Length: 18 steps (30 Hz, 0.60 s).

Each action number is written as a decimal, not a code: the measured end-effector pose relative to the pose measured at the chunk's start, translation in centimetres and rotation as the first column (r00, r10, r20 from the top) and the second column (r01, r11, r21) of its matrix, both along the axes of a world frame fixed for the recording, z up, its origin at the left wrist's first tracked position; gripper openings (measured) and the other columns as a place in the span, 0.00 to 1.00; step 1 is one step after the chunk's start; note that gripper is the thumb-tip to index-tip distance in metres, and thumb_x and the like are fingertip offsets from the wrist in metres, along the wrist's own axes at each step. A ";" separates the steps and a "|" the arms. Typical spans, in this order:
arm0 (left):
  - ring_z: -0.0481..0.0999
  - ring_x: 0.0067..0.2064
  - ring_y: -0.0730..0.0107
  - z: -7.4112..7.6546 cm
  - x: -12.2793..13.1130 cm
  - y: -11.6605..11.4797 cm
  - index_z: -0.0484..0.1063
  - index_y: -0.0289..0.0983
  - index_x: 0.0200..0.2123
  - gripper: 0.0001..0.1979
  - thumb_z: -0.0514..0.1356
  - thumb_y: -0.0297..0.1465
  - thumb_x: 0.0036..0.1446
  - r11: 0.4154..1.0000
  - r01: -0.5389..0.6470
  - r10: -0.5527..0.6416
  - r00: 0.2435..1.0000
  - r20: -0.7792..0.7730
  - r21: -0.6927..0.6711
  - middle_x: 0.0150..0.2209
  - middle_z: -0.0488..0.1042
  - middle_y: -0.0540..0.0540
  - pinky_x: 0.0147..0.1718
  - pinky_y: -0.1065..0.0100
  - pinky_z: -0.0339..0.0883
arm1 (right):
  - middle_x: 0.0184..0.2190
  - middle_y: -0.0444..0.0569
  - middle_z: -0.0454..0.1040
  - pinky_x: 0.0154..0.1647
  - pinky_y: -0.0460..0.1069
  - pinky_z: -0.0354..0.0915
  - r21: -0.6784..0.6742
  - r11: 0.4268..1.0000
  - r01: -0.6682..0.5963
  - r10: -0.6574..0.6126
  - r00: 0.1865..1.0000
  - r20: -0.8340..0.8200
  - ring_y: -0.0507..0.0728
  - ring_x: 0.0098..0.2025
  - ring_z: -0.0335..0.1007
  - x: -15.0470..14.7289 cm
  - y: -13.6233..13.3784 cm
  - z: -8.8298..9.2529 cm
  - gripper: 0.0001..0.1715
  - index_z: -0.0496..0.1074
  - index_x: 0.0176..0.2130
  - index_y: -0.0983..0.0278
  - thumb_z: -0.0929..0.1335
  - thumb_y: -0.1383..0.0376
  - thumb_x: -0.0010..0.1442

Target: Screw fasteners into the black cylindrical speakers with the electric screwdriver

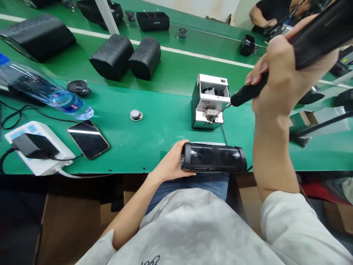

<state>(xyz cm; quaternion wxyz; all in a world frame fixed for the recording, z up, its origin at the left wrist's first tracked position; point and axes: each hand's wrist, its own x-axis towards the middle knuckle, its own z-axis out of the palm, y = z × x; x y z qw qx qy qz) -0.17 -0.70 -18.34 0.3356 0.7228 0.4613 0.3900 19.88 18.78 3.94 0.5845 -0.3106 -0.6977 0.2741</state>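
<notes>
My left hand [171,162] is closed round the left end of a black speaker [215,157], which lies lengthwise at the table's front edge. Two round drivers show on its upper face. Raised on the right, my right hand [288,75] grips a black electric screwdriver [324,35], its shaft slanting down to the left. The bit's tip is at the front outlet of a white and grey screw feeder [211,99], standing just beyond the speaker. Whether a screw sits on the bit is too small to tell.
On the green table [162,110] lie a phone [88,139], a white power strip [41,162] with a black adapter, a water bottle [59,97] and a small round metal part [136,115]. Black speaker housings [113,57] stand farther back. Another person [271,14] sits at the far right.
</notes>
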 end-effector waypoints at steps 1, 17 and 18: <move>0.72 0.75 0.30 -0.1 0.0 0.0 0.51 0.44 0.79 0.61 0.84 0.46 0.53 1.000 0.000 0.000 1.000 0.000 -0.003 0.73 0.67 0.29 0.72 0.33 0.71 | 0.31 0.42 0.66 0.26 0.49 0.72 0.015 1.000 0.009 -0.009 1.000 -0.005 0.56 0.32 0.76 -0.7 0.4 -0.4 0.27 0.67 0.48 0.55 0.81 0.49 0.65; 0.73 0.74 0.32 0.6 0.0 -0.1 0.51 0.44 0.78 0.61 0.84 0.45 0.54 1.000 -0.021 0.020 0.999 -0.027 -0.017 0.73 0.67 0.30 0.72 0.36 0.71 | 0.37 0.40 0.71 0.18 0.42 0.65 0.214 0.977 0.014 0.025 0.984 -0.178 0.43 0.19 0.60 -2.2 0.4 -0.5 0.17 0.58 0.41 0.57 0.64 0.79 0.71; 0.73 0.74 0.32 0.5 0.1 -0.2 0.51 0.44 0.78 0.61 0.84 0.45 0.54 1.000 -0.022 0.022 0.999 -0.031 -0.020 0.73 0.67 0.30 0.72 0.36 0.71 | 0.36 0.39 0.71 0.18 0.41 0.66 0.227 0.974 0.011 0.028 0.985 -0.169 0.43 0.19 0.61 -2.3 0.7 -0.6 0.16 0.57 0.41 0.57 0.63 0.78 0.71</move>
